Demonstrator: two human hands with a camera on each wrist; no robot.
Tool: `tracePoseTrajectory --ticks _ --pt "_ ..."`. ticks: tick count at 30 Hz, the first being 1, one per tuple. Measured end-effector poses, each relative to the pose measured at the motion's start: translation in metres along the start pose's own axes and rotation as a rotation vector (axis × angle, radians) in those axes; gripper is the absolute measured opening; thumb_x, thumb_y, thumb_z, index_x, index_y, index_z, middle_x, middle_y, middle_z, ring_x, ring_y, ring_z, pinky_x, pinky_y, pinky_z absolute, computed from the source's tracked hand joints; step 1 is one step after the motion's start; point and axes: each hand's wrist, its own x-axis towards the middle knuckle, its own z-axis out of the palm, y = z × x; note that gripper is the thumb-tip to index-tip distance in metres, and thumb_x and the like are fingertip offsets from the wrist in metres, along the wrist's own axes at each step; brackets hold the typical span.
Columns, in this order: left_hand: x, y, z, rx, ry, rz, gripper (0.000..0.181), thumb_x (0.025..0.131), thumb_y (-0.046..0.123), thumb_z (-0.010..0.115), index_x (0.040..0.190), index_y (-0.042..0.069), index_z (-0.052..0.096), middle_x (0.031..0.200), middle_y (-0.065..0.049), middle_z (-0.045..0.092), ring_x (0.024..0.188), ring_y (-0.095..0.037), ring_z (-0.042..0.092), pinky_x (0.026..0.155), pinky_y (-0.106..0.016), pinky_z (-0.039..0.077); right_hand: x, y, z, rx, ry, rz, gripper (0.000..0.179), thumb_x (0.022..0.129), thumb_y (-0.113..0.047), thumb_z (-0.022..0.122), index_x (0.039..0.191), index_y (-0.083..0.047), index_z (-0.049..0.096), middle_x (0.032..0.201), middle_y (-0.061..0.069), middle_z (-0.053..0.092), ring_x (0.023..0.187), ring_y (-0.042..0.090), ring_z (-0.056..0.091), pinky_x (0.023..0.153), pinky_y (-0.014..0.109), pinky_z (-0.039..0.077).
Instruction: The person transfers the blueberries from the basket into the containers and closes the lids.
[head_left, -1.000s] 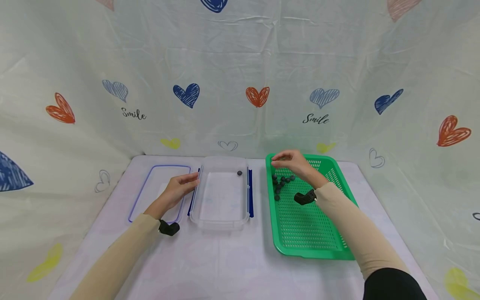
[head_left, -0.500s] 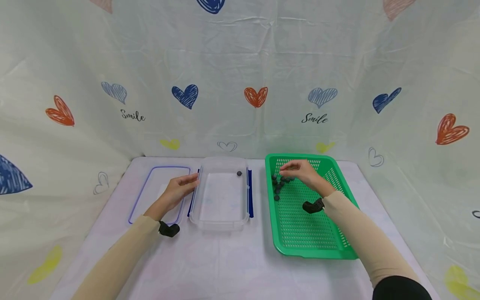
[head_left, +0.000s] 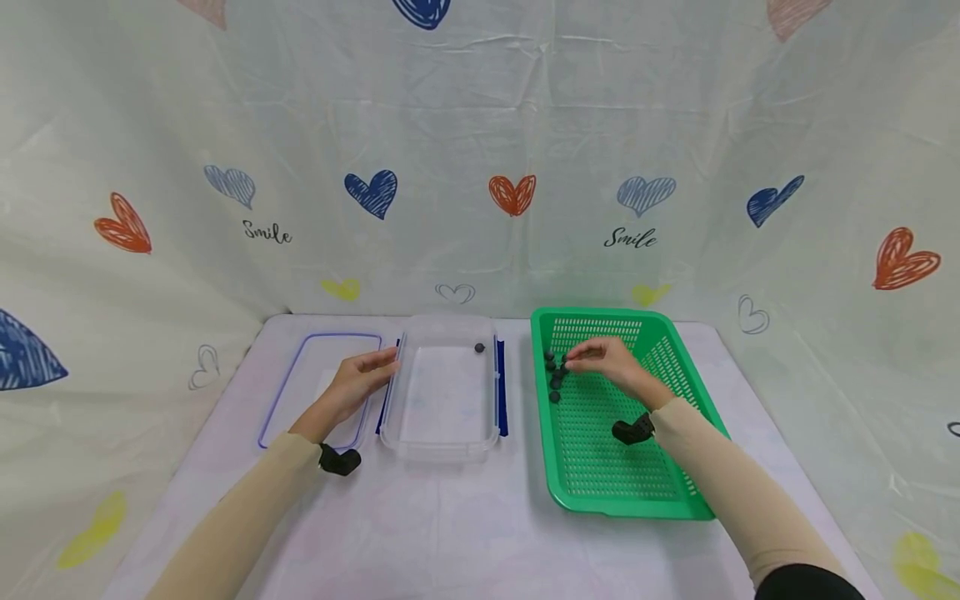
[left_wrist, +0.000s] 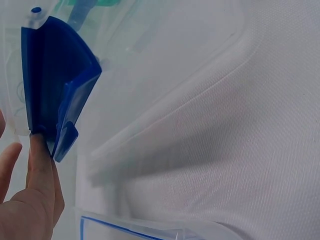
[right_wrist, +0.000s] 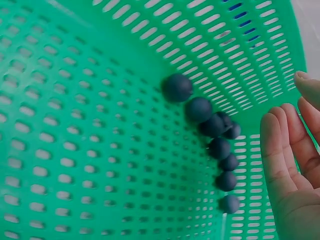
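My left hand [head_left: 351,387] is at the left side of a clear plastic food container [head_left: 442,404], its straight fingers touching the blue flip latch [left_wrist: 57,85] there. Inside the container, near its far right corner, sits a single dark blueberry [head_left: 479,347]. Over the far left part of a green slotted basket [head_left: 622,458] I have my right hand [head_left: 613,364], fingertips close to the blueberries. In the right wrist view several blueberries [right_wrist: 219,148] lie along the basket wall, and the right fingers are loosely bent with nothing seen between them.
A clear lid with a blue seal [head_left: 303,392] lies on the table left of the container. The container's right latch [head_left: 502,392] hangs open, facing the basket. A white curtain printed with hearts [head_left: 450,242] stands right behind the table.
My right hand has moved from the basket's far left corner toward me and slightly right, down among the blueberries, and now covers some of them. The left hand stays at the container.
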Motion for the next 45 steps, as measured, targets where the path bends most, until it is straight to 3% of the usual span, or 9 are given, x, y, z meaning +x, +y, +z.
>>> tracePoseTrajectory --ticks 5,16,23,33,40,45 --pt "-0.001 0.001 0.0 0.0 -0.002 -0.002 0.057 0.1 0.017 0.064 0.149 -0.001 0.042 0.153 -0.021 0.039 0.111 -0.001 0.057 0.105 -0.026 0.043 -0.001 0.01 0.003 -0.01 -0.002 0.006 0.042 0.089 -0.011 0.077 0.117 0.016 0.062 0.102 0.014 0.072 0.105 0.043 0.063 0.098 0.05 0.051" --pt "0.001 -0.003 0.001 0.002 0.01 -0.005 0.058 0.099 0.018 0.065 0.148 -0.001 0.042 0.153 -0.019 0.04 0.113 -0.003 0.057 0.101 -0.023 0.046 -0.005 0.025 0.015 -0.092 -0.026 0.014 0.03 0.088 -0.009 0.078 0.108 0.01 0.069 0.102 0.013 0.072 0.091 0.019 0.069 0.086 0.042 0.058" --pt "0.002 -0.005 0.001 -0.005 0.013 -0.004 0.058 0.098 0.017 0.066 0.148 -0.001 0.043 0.153 -0.019 0.041 0.117 -0.006 0.056 0.101 -0.023 0.046 -0.006 0.031 0.023 -0.096 -0.029 -0.01 0.03 0.088 -0.007 0.077 0.108 0.013 0.067 0.102 0.016 0.071 0.091 0.021 0.069 0.083 0.043 0.058" --pt "0.003 -0.001 0.0 0.002 0.006 -0.011 0.058 0.099 0.018 0.066 0.149 0.0 0.042 0.153 -0.018 0.04 0.119 -0.008 0.055 0.103 -0.024 0.045 -0.005 0.036 0.029 -0.102 -0.029 -0.007 0.026 0.086 -0.004 0.078 0.105 0.011 0.069 0.099 0.016 0.073 0.085 0.018 0.07 0.075 0.032 0.059" --pt "0.003 0.001 0.0 -0.008 0.013 -0.017 0.057 0.098 0.017 0.066 0.148 -0.001 0.044 0.152 -0.018 0.042 0.117 -0.007 0.056 0.103 -0.024 0.045 -0.002 0.039 0.03 -0.125 -0.034 -0.063 0.025 0.085 -0.001 0.078 0.103 0.014 0.069 0.098 0.021 0.072 0.083 0.02 0.07 0.07 0.027 0.058" --pt "0.001 0.0 0.0 0.001 0.01 -0.02 0.057 0.099 0.017 0.066 0.148 0.0 0.043 0.152 -0.017 0.042 0.118 -0.008 0.056 0.103 -0.025 0.045 -0.001 0.044 0.032 -0.123 -0.033 -0.044 0.023 0.085 -0.001 0.078 0.103 0.012 0.07 0.097 0.019 0.072 0.083 0.019 0.07 0.07 0.025 0.057"
